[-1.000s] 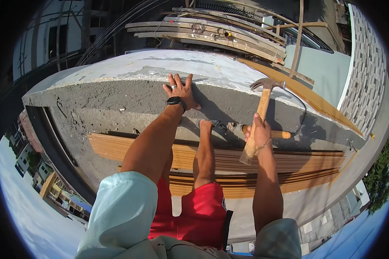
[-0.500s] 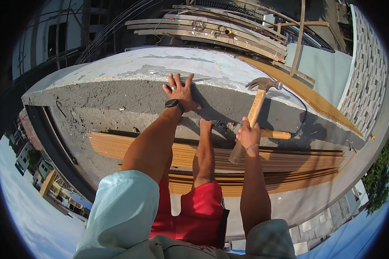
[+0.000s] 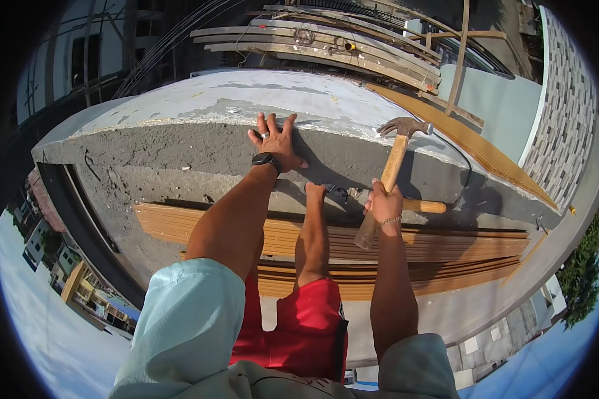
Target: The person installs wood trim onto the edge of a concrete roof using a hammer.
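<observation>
Right grip [image 3: 382, 203] is clenching the handle of a claw hammer [image 3: 395, 158] about midway, and the hammer is slanting from near left to far right above the ledge. Its dark, rust-brown head [image 3: 406, 127] is standing at the far end, claw curving left, worn bright face pointing right; the pale wooden handle is showing scuffs. Left grip [image 3: 273, 143] is holding nothing: it is lying spread, palm down, on the rough gray cement band [image 3: 199, 143], fingertips reaching its ragged far edge. Beyond that edge, a white surface [image 3: 180, 100] is showing gray patches. Just right of the hammer hand, a second wooden handle [image 3: 424, 206] is lying crosswise, a black cord [image 3: 470, 174] curving near its right end. On the near side, ribbed orange-brown panels [image 3: 446, 246] are running left to right in long stacks, the person's bare foot [image 3: 315, 192] resting between them and the cement band. Cement is lying bare between the two hands, and open air is surrounding the hammer head. Farther off, weathered planks [image 3: 353, 63] are stretching across, with a mosaic-patterned wall [image 3: 566, 106] rising at right.
</observation>
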A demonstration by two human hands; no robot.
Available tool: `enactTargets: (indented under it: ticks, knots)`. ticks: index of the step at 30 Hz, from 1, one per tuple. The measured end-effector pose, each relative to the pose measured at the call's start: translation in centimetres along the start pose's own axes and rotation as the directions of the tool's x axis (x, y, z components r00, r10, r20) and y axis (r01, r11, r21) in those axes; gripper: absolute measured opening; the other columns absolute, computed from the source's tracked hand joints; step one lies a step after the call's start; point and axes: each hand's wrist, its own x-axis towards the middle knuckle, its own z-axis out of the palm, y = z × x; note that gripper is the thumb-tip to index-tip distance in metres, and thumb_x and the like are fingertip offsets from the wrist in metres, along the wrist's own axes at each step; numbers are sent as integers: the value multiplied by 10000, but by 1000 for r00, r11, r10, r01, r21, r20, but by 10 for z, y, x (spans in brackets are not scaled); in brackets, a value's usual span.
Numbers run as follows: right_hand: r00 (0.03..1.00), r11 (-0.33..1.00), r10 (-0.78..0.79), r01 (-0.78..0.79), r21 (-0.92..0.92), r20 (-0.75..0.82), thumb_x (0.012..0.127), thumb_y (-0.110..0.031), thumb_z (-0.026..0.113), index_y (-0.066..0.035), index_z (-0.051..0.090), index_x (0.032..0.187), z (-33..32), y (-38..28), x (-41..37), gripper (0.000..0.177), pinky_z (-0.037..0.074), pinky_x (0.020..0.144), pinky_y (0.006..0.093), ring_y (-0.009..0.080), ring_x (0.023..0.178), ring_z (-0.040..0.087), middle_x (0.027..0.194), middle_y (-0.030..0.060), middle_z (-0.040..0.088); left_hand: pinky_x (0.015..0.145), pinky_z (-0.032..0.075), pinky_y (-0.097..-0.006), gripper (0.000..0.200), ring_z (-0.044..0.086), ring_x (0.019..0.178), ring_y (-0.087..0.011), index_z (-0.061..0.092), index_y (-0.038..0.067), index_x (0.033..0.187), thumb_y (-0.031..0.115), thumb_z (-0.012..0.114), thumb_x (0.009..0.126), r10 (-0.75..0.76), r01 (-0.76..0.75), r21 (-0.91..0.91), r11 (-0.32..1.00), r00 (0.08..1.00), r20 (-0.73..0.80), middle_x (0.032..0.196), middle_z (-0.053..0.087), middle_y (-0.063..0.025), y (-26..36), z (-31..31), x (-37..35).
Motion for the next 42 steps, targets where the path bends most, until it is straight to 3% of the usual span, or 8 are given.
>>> enactTargets:
  ticks: [3, 7, 13, 17, 21, 33, 35, 42]
  knots:
    - [992, 958, -106, 122, 258, -73, 906, -133, 551, -14, 469, 907, 11, -11, -7, 145, 422, 365, 287, 125, 412, 489, 593, 43, 489, 1044, 48, -691, 1208, -62, 1401, -437, 205, 308, 1437, 402, 904, 457, 15, -16, -7, 1000, 1000, -24, 1484, 105, -209, -3, 4, 1]
    - [997, 999, 53, -52, -11, 63, 902, -134, 545, -8, 465, 905, 3, -15, 7, 150, 433, 372, 287, 131, 428, 499, 612, 55, 496, 1042, 47, -696, 1190, -57, 1399, -441, 227, 303, 1432, 394, 906, 459, -5, 5, 12, 1000, 1000, -19, 1476, 127, -212, -1, 4, 1]
    - [994, 992, -88, 94, 87, -72, 883, -142, 576, -10, 470, 920, 13, -11, 7, 174, 417, 367, 289, 129, 429, 492, 611, 50, 499, 1045, 40, -691, 1185, -64, 1399, -438, 223, 288, 1434, 380, 905, 469, 44, -45, -25, 999, 999, -11, 1476, 113, -212, -3, 1, -2]
    - [989, 995, 72, -79, 55, 127, 876, -120, 576, 0, 454, 892, 12, -32, 12, 172, 413, 354, 293, 134, 407, 492, 610, 64, 497, 1046, 47, -688, 1185, -48, 1397, -442, 234, 279, 1431, 380, 910, 463, -9, 9, -32, 999, 1000, 4, 1474, 120, -220, -4, -1, 3]
    - [990, 992, -110, 115, 51, -87, 867, -109, 573, -5, 466, 891, 11, -14, 10, 151, 426, 373, 292, 130, 427, 495, 612, 52, 502, 1044, 43, -691, 1193, -56, 1395, -442, 232, 280, 1435, 386, 911, 459, 45, -45, -30, 999, 999, -15, 1479, 115, -207, -2, -2, -3]
    - [993, 993, 2, -16, 117, 116, 844, -77, 567, 9, 462, 875, 14, -20, 0, 140, 427, 367, 287, 134, 408, 495, 585, 59, 503, 1047, 46, -690, 1191, -35, 1398, -448, 246, 285, 1426, 400, 914, 447, -12, 13, -22, 1000, 1000, 23, 1482, 109, -216, -4, -2, -2]
    - [983, 987, -161, 163, 14, -87, 848, -84, 565, -4, 471, 870, 16, 5, -1, 125, 430, 373, 282, 128, 428, 498, 597, 50, 504, 1043, 41, -696, 1206, -41, 1399, -444, 246, 290, 1428, 398, 917, 431, 26, -26, -28, 999, 1000, -6, 1486, 102, -212, -3, -1, -2]
    - [994, 993, -94, 97, 71, -49, 841, -81, 562, -14, 472, 882, 12, -2, 1, 119, 421, 356, 285, 133, 417, 507, 595, 59, 516, 1040, 28, -693, 1176, -52, 1397, -440, 265, 286, 1416, 388, 917, 443, 22, -24, -49, 999, 999, -23, 1477, 111, -207, -6, 4, -3]
